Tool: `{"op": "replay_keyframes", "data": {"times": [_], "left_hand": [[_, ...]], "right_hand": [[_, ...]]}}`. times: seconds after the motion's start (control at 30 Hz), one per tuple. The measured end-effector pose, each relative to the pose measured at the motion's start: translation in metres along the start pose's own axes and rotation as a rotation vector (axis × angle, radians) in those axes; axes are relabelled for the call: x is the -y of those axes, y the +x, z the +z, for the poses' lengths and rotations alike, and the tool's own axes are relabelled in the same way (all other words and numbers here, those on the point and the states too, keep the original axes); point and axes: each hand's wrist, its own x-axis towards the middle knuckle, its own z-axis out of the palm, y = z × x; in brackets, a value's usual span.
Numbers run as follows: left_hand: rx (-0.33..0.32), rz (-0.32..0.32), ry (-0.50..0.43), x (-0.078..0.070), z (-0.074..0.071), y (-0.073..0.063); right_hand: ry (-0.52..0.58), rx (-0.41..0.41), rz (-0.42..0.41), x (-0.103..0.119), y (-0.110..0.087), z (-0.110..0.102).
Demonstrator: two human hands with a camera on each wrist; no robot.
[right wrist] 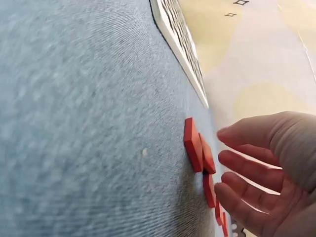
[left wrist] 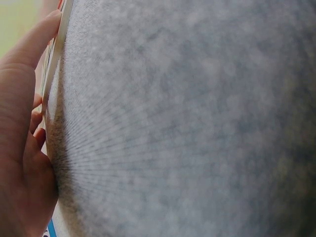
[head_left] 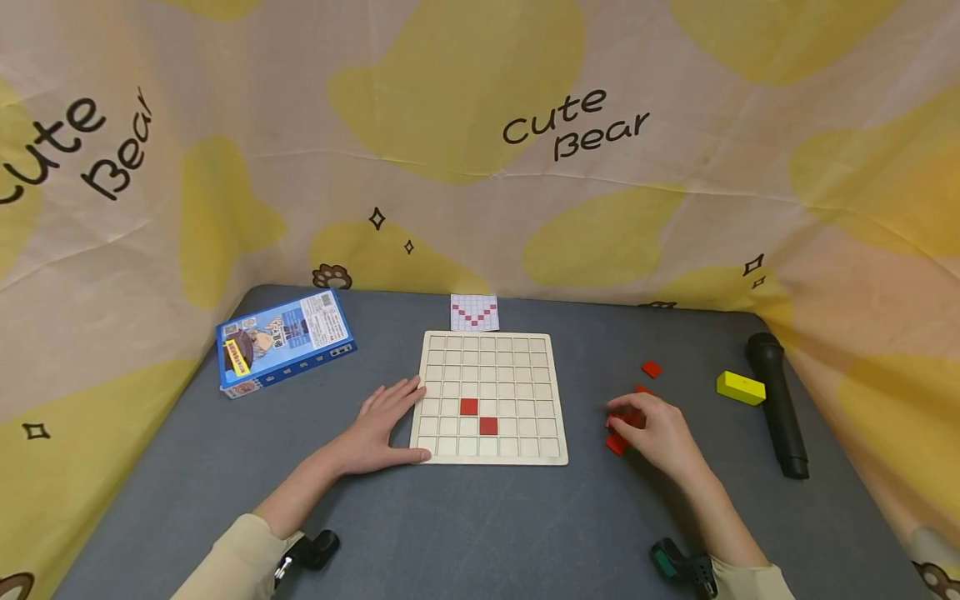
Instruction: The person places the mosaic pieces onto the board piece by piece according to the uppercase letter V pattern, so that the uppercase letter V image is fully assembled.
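Observation:
A pale gridded board (head_left: 525, 372) lies mid-table, with one red square tile (head_left: 468, 407) and a second red tile (head_left: 488, 426) in its cells, diagonal to each other. My left hand (head_left: 382, 429) rests along the board's left edge, fingers spread and thumb at the near left corner. In the left wrist view, the thumb (left wrist: 37, 39) lies against the board's side. Right of the board, my right hand (head_left: 652, 429) hovers over several loose red tiles (head_left: 617, 443). The right wrist view shows its fingers loosely bent beside the red tiles (right wrist: 193, 145), nothing held between them.
Behind the board lies a small card (head_left: 474, 313) printed with a V of red squares. A blue box (head_left: 285, 340) sits at the back left. On the right are a yellow block (head_left: 741, 388) and a black microphone (head_left: 780, 408). A patterned cloth (head_left: 450, 167) hangs behind the grey table.

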Motion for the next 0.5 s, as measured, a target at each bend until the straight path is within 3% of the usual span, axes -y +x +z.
{"op": "replay_keyframes", "data": {"times": [0.5], "left_hand": [[0.002,-0.008,-0.005,-0.001,-0.001,-0.001]], "right_hand": [[0.089,0.082,0.022,0.003,0.004,0.017]]}}
